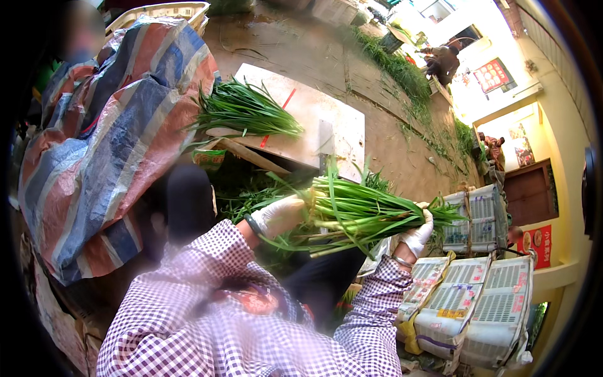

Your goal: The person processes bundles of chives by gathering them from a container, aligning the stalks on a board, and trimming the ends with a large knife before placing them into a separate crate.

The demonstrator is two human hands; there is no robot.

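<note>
My right hand (418, 232), in a white glove, grips a bunch of long green garlic chives (367, 207) near its leafy tips. The pale stem ends point left, towards my left hand (281, 216), also gloved. Its fingers are blurred against those stem ends, so their grip is unclear. A few loose stems stick out below the bunch. Beyond my hands is a pale board (311, 113) with a red line across it. Another bunch of chives (252, 110) lies on its left part, leaves to the left. A flat grey metal piece (325, 141) sits at the board's near edge.
A big striped woven plastic sheet (136, 113) bulges at my left, before a cream plastic basket (160, 13). Strapped white plastic crates (464, 301) stand at my right. Loose greens (398, 70) line the floor farther off, near a person (443, 61).
</note>
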